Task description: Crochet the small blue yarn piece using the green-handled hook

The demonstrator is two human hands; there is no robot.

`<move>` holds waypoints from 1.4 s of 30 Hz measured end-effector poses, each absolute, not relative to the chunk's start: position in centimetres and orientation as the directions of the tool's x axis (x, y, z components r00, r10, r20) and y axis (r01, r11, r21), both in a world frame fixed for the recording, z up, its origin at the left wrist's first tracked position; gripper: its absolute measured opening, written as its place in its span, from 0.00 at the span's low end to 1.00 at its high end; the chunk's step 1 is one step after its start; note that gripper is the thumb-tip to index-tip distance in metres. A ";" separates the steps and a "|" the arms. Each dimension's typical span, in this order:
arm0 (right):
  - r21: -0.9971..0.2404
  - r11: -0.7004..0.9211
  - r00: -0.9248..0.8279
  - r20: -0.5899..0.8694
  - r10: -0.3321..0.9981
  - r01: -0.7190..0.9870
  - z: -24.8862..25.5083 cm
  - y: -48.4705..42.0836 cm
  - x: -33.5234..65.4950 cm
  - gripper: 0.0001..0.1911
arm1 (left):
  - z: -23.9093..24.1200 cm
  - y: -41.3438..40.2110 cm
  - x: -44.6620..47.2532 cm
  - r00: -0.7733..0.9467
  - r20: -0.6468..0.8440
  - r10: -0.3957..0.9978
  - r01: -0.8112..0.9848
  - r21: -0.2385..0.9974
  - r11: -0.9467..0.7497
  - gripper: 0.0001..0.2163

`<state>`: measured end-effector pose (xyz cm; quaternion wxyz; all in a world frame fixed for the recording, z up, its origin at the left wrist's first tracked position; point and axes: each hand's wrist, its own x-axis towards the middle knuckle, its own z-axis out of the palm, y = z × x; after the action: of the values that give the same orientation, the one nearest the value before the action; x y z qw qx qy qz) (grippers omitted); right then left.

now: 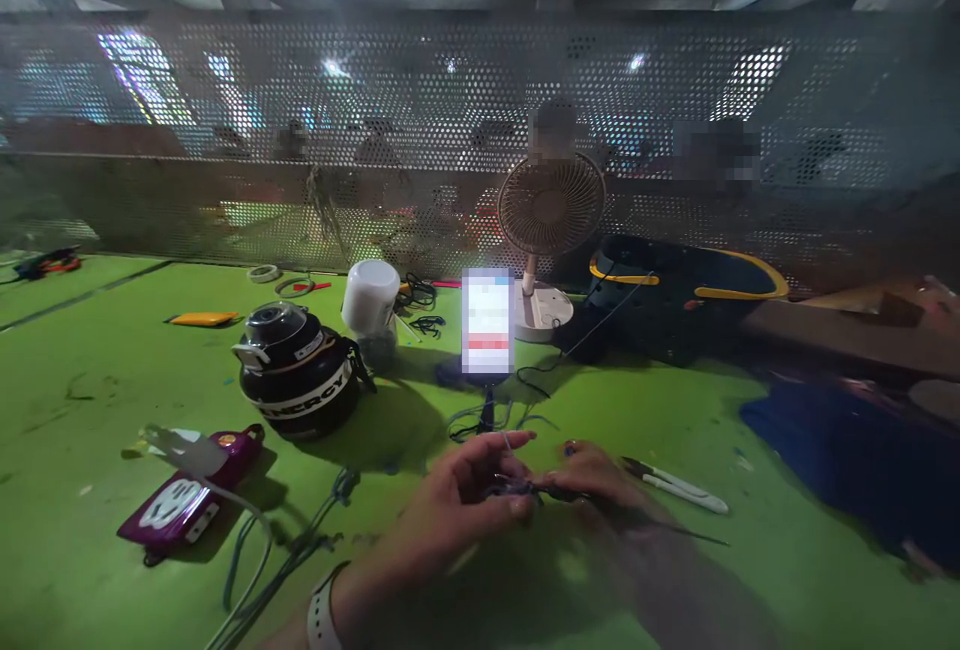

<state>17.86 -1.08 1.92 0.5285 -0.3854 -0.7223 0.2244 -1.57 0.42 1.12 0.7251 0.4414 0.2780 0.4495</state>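
My left hand [469, 490] pinches a small greyish-purple piece of looped yarn [514, 488] between thumb and fingers. A thin strand runs up near its raised index finger. Close beside it, my right hand [592, 478] is closed round a slim rod-like tool, perhaps a crochet hook [705, 536], whose thin end sticks out to the right. Its other end meets the yarn piece, but the fingers partly hide that contact. Loose pale-blue yarn [469, 418] lies just beyond my hands. White-handled snips or a cutter [686, 490] rest right of my right hand.
A lit phone [487, 320] stands upright ahead, before a fan [551, 205]. Left are a black round jug [300, 370], a white container [371, 295], a purple power strip [191, 495] with cables and a yellow cutter [202, 318]. A dark bag [675, 300] and blue cloth [840, 460] lie right.
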 end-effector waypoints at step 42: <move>-0.490 0.774 -0.348 0.700 0.623 0.400 -1.9 2.4 21.4 0.09 | 2.4 1.0 -2.0 0.265 -0.080 0.961 -0.411 0.892 0.188 0.23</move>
<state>21.39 2.43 -1.87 0.4764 -0.3147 -0.8126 0.1173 -1.99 0.95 2.36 0.6890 0.3976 0.3456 0.4979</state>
